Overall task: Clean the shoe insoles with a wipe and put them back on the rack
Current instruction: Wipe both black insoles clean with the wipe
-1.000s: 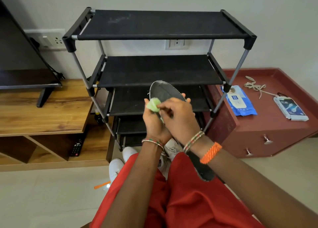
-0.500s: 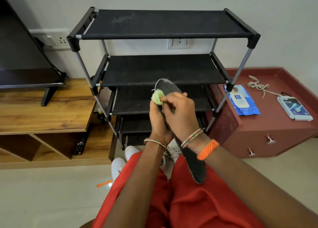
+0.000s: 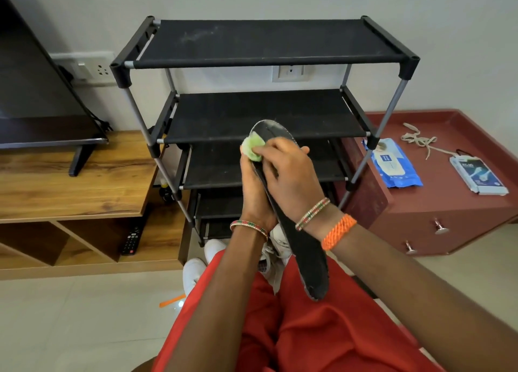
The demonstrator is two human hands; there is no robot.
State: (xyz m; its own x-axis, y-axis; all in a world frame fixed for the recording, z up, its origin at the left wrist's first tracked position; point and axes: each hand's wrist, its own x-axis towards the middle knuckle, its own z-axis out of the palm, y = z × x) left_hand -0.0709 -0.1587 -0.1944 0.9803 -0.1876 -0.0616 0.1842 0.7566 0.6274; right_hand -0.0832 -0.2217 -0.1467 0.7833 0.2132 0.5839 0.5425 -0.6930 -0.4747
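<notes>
black insole (image 3: 291,231), pale green wipe (image 3: 251,150), black rack (image 3: 269,43), blue wipes pack (image 3: 392,164), red garment (image 3: 322,329)

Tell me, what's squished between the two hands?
The black insole runs between the left hand and right hand, green wipe bunched near its top, in the head view.

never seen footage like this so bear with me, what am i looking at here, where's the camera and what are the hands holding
There is no machine here. The one picture comes from a camera worn on a person's head, looking down at their own two hands. The left hand holds a dark shoe insole from behind, and the right hand pinches a crumpled green wipe against it near the toe end. Behind stands a black shoe rack whose visible shelves look bare. To the right, a blue wipes packet lies on a red cabinet. White shoes sit on the floor by the person's knees.
</notes>
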